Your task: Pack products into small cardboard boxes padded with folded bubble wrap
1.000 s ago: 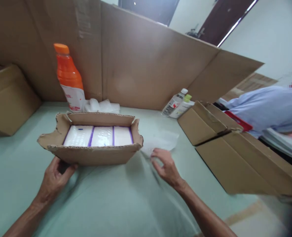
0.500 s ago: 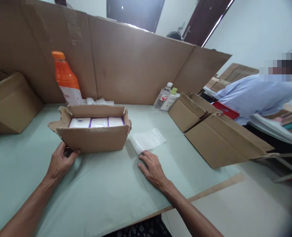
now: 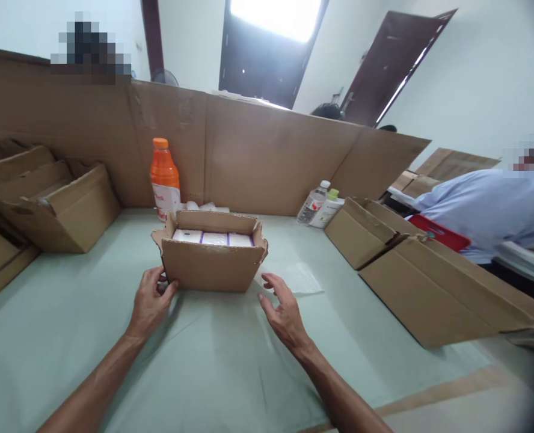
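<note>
A small open cardboard box [image 3: 210, 267] stands on the pale green table [image 3: 213, 361], holding white packs with purple edges [image 3: 213, 239]. My left hand [image 3: 150, 300] rests at the box's lower left corner, thumb and fingers touching the cardboard. My right hand [image 3: 282, 310] hovers just off the box's lower right corner, fingers spread and empty. A clear bubble-wrap bag [image 3: 296, 278] lies flat beyond my right hand.
An orange bottle [image 3: 164, 178] and white wads stand behind the box against a cardboard wall [image 3: 258, 156]. Two small bottles [image 3: 320, 204] lean at the back right. Flattened cartons [image 3: 429, 282] lie right, open cartons [image 3: 55, 204] left. A person in a light blue shirt [image 3: 487, 207] is at far right.
My right hand lifted off the table by the bubble-wrap bag and came toward the box's right corner. The view pulled back and up; my left hand stayed at the box.
</note>
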